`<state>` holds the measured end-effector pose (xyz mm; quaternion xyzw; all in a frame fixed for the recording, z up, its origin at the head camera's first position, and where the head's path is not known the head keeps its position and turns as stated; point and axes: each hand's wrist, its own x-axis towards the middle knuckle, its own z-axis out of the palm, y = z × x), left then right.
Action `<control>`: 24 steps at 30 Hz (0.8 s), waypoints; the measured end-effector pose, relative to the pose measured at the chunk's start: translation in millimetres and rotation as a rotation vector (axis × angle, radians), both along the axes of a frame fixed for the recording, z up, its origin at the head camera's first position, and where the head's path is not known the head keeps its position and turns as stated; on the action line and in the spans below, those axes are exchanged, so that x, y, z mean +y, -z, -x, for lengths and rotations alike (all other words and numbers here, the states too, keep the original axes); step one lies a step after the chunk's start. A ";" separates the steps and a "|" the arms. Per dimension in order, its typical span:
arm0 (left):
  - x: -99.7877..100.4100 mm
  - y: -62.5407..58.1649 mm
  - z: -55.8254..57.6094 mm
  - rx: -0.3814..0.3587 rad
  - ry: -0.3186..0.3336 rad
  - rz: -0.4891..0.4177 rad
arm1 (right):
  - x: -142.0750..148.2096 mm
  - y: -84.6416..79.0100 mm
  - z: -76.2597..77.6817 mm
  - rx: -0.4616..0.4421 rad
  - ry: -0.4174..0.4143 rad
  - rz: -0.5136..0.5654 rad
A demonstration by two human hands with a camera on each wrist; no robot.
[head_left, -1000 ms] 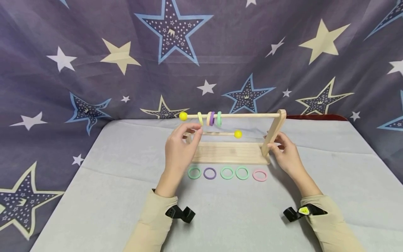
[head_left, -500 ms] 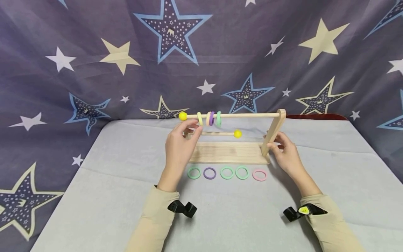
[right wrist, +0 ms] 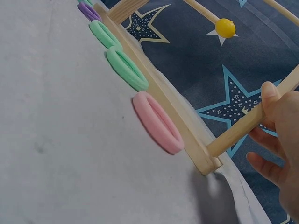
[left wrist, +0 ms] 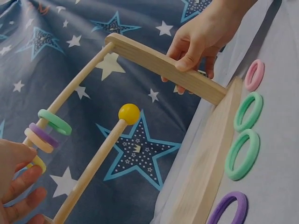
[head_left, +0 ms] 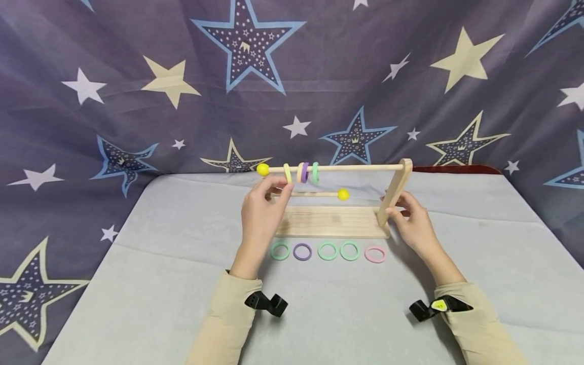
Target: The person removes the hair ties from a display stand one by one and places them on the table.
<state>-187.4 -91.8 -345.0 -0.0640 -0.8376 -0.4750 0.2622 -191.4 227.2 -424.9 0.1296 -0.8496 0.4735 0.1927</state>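
Pale yellow round ring [head_left: 287,174], threaded on upper wooden rod [head_left: 360,168] at head frame's centre, pinched by left hand [head_left: 261,215]; peach ring [head_left: 299,173], purple ring [head_left: 305,173], green ring [head_left: 315,174] borne alongside. Flat wooden upright [head_left: 396,190], right of centre, gripped by right hand [head_left: 416,223].

Soft even light, faint shadows on the pale cloth [head_left: 347,314], wrist views dimmer

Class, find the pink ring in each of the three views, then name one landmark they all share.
Head: pink ring right of and below centre, in front of the wooden base.
Left wrist: pink ring in the upper right, beside the base.
Right wrist: pink ring near the middle, beside the base.
Shared landmark: the yellow ball on the tip of the lower rod.
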 end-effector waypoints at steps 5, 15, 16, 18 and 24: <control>-0.9 -0.5 -1.1 0.020 -0.021 0.006 | -1.1 -0.5 0.1 0.000 0.005 0.002; -9.6 -2.4 -5.3 0.056 -0.076 0.030 | 2.3 -3.9 -3.1 -0.001 0.013 0.008; -10.5 -2.5 -5.8 0.053 -0.079 0.030 | 2.6 -4.7 -3.6 -0.002 0.016 0.008; -12.8 -2.8 -6.7 0.049 -0.091 0.032 | 2.6 -6.1 -4.4 -0.005 0.022 0.005; -25.7 -2.9 -9.4 0.043 -0.147 0.046 | -5.9 -8.5 -4.2 -0.014 0.004 0.013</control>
